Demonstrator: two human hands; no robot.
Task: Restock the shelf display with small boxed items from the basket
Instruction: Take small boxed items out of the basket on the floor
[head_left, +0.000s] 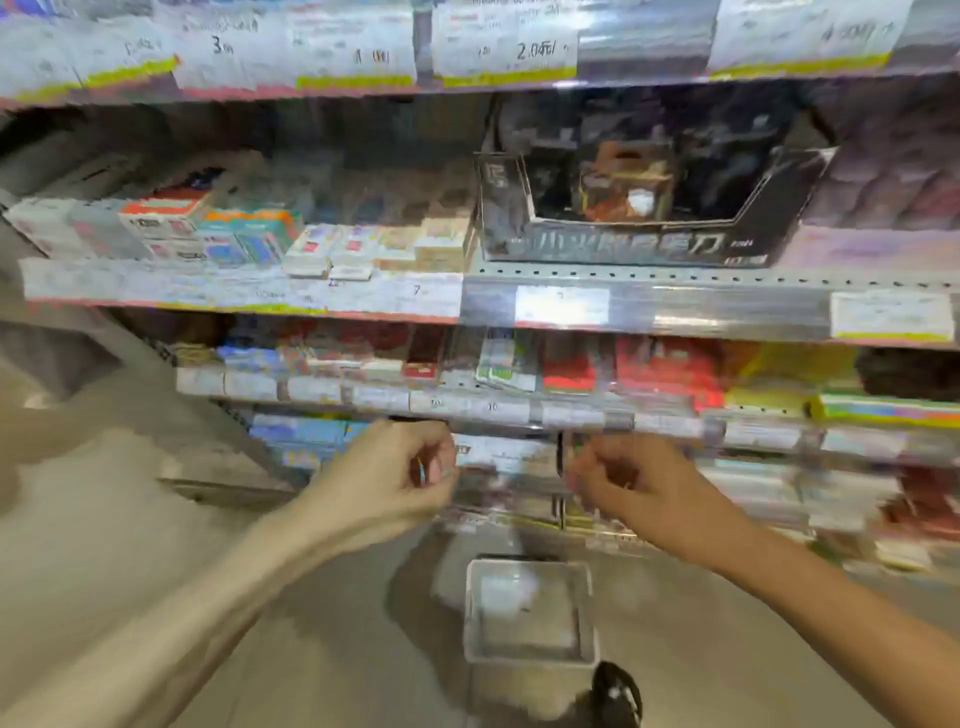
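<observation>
Clear plastic basket (530, 613) sits on the floor near you, below both hands. Your left hand (400, 475) and right hand (631, 480) curl in front of the lower shelf (519, 415); blur hides whether they hold anything.

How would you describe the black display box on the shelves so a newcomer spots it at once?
Start at the shelf rack and find the second shelf down, above both hands. On its right half stands the black display box, a wide open-fronted carton with large pale lettering along its low front wall. Its neighbours to the left are small stacked white and coloured boxes; it is far bigger and dark.
</observation>
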